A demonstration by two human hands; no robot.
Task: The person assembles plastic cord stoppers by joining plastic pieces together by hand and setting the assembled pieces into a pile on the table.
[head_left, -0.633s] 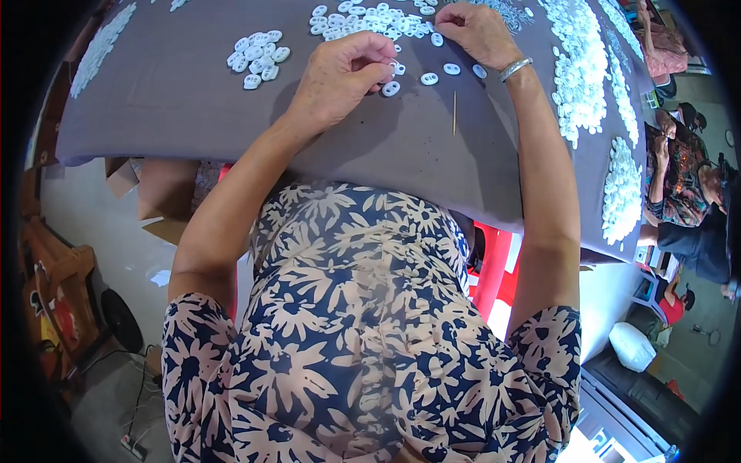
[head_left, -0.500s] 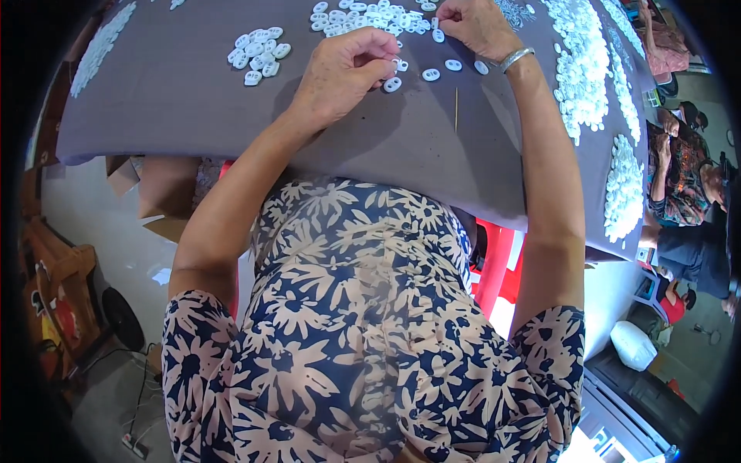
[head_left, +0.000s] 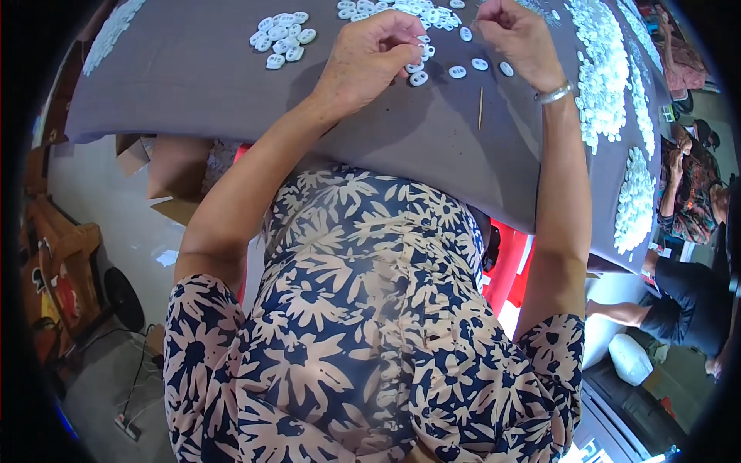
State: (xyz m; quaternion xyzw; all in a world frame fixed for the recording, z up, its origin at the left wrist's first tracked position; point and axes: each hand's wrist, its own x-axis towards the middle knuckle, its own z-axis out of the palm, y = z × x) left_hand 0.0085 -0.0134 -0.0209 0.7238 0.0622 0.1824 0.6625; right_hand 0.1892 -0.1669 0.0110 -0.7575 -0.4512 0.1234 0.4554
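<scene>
My left hand is closed in a pinch at the table's near side, with a small white plastic piece with a hole in it at its fingertips. My right hand, wearing a silver bracelet, is raised to the right with thumb and forefinger pressed together. What it holds, if anything, is too small to make out. Between and below the hands lie several loose white oval pieces with two holes, among them one oval piece and another. A thin wooden toothpick lies nearer me.
A pile of oval pieces sits left of my left hand, and more lie beyond it. Long heaps of small white parts run along the right side of the grey tablecloth. Cardboard boxes stand below on the left. Other people are at the far right.
The view has shifted a little, so the table contents appear farther right and higher. My right hand has drawn away from the oval pieces, to the right. My left hand keeps its pinch.
</scene>
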